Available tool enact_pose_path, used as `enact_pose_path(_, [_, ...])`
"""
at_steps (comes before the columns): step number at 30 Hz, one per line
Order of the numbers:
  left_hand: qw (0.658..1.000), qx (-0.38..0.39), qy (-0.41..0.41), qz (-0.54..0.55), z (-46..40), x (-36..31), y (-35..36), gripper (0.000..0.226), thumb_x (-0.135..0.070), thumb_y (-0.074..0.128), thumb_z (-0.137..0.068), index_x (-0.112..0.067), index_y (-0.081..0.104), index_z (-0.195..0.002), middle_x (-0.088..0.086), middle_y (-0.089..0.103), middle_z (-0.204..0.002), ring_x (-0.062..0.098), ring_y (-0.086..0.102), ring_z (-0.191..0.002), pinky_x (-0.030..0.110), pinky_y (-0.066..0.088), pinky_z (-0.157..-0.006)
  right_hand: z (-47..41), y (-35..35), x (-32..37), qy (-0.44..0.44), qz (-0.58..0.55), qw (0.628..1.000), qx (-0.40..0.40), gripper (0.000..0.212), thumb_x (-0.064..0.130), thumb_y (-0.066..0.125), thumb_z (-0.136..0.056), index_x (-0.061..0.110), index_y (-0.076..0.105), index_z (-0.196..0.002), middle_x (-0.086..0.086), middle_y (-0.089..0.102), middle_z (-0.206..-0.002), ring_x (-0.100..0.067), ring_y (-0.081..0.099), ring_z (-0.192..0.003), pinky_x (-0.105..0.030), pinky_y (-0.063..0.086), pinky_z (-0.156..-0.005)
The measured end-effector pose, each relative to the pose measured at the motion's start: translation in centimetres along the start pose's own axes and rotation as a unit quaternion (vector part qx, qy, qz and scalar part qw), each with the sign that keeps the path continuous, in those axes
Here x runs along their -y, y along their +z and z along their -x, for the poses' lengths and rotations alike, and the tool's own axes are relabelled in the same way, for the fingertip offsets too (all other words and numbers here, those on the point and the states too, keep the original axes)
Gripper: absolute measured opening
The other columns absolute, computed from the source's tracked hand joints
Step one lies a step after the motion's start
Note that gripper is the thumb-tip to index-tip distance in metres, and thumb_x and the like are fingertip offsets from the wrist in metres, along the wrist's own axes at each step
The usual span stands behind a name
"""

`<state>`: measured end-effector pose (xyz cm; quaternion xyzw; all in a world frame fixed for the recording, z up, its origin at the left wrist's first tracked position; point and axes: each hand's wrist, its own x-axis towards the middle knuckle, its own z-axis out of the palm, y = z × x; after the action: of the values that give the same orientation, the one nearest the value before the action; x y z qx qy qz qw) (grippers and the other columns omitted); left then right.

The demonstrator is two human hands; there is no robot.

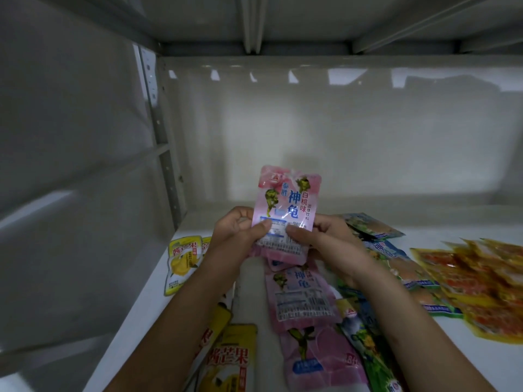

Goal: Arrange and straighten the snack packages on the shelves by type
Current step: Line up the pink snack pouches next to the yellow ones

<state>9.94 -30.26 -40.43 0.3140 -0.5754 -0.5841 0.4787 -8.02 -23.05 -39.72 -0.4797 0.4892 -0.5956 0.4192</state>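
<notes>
The pink packet [285, 210] stood upright above the shelf [368, 224], pinched at its lower edge by the left hand [240, 236] at 9 o'clock and the right hand [319, 239] at 3 o'clock. It looked light, limp and slick, so edge grips suited it best. Its print read 神龟 and 白桃味.

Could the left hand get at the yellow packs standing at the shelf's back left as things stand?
Probably yes, once freed. The left hand is holding the pink pack together with the right hand. The yellow packs stand just beside its wrist, with nothing between.
</notes>
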Motion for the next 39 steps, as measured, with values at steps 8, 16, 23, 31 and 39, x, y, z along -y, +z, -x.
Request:
enact_pose_path(8, [0.991, 0.098, -0.011, -0.094, 0.7, -0.3, -0.3, 0.024, -0.01, 0.076, -0.093, -0.009, 0.076, -0.117, 0.007, 0.081, -0.109, 0.025, 0.079, -0.096, 0.036, 0.065, -0.081, -0.4, 0.1, -1.3, -0.051, 0.064, 0.997, -0.015, 0.038, 0.017, 0.077, -0.092, -0.018, 0.066, -0.102, -0.016, 0.076, -0.082, -0.017, 0.071, -0.072, -0.024, 0.056, -0.06])
enact_pose_path(16, [0.996, 0.055, 0.006, -0.077, 0.6, -0.2, -0.7, 0.032, -0.019, 0.091, -0.08, -0.012, 0.08, -0.11, 0.012, 0.081, -0.105, 0.049, 0.072, -0.106, 0.071, 0.053, -0.096, -0.2, 1.1, -1.2, -0.043, 0.074, 0.996, 0.02, 0.015, 0.03, 0.074, -0.093, 0.022, 0.078, -0.105, 0.004, 0.082, -0.101, -0.019, 0.079, -0.094, -0.039, 0.065, -0.077])
enact_pose_path(23, [0.997, 0.043, 0.002, -0.068, 0.5, -0.3, -0.9, 0.021, -0.004, 0.08, -0.087, -0.004, 0.078, -0.108, 0.01, 0.081, -0.101, 0.029, 0.078, -0.096, 0.036, 0.064, -0.079, -0.8, 1.2, -2.2, -0.1, 0.134, 0.985, -0.033, 0.017, 0.033, 0.072, -0.097, 0.02, 0.082, -0.1, -0.009, 0.079, -0.096, -0.033, 0.075, -0.084, -0.049, 0.062, -0.076])
enact_pose_path(31, [0.996, 0.073, -0.02, -0.056, 0.6, -0.5, -0.6, 0.012, -0.014, 0.067, -0.1, -0.011, 0.079, -0.1, -0.002, 0.08, -0.086, 0.011, 0.076, -0.076, 0.028, 0.06, -0.067, -0.8, 1.4, -2.4, -0.148, 0.208, 0.965, -0.058, 0.051, 0.032, 0.074, -0.096, 0.004, 0.048, -0.062, 0.006, 0.048, -0.059, -0.014, 0.04, -0.051, -0.034, 0.035, -0.054])
enact_pose_path(39, [0.997, 0.073, -0.004, -0.003, 0.5, -0.6, -1.0, 0.026, -0.011, 0.069, -0.098, -0.006, 0.073, -0.123, 0.014, 0.077, -0.118, 0.033, 0.074, -0.111, 0.045, 0.059, -0.095, -0.4, 1.6, -1.5, -0.067, 0.08, 0.994, 0.017, 0.029, 0.041, 0.071, -0.093, 0.014, 0.079, -0.098, -0.016, 0.076, -0.09, -0.024, 0.069, -0.079, -0.043, 0.06, -0.077])
